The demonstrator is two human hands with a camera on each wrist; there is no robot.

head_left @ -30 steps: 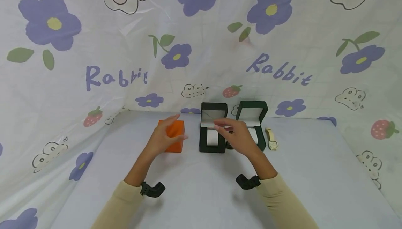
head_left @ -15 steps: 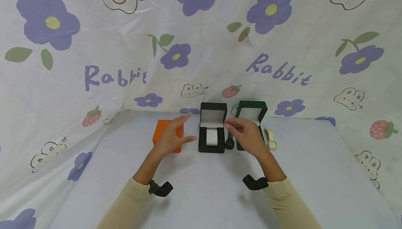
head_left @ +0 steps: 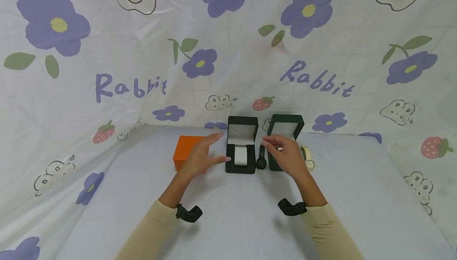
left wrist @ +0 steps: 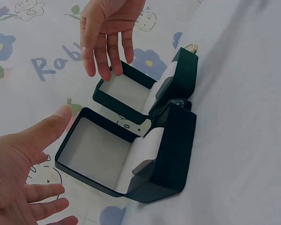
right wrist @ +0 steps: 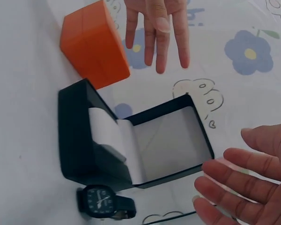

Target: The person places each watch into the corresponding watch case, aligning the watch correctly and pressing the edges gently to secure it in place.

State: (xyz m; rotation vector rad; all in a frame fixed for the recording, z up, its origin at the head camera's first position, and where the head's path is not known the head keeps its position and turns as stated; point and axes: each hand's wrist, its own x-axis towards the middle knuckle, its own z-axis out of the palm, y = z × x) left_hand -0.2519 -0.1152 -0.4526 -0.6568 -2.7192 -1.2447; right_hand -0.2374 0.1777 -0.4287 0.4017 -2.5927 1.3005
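A black watch box (head_left: 230, 165) stands with its lid raised and a white cushion inside. My left hand (head_left: 201, 157) is just left of it, thumb and fingers spread and holding nothing; in the left wrist view the left thumb (left wrist: 49, 129) is beside the lid. My right hand (head_left: 287, 156) hovers over the dark green watch box (head_left: 285, 119), also lid up, and covers part of it. In the right wrist view the right fingers (right wrist: 239, 180) are loosely extended near the black box's lid, gripping nothing. Between the boxes lies a black watch (right wrist: 100, 201).
An orange box (head_left: 183, 149) sits at the left, partly behind the left hand. A gold watch (head_left: 309, 163) lies right of the green box. Behind everything rises a white sheet (head_left: 235, 62) printed with flowers. The table (head_left: 232, 220) has a white cover.
My left hand has moved right, from over the orange box to beside the black box. The right hand has shifted right, away from the black box, uncovering the black watch.
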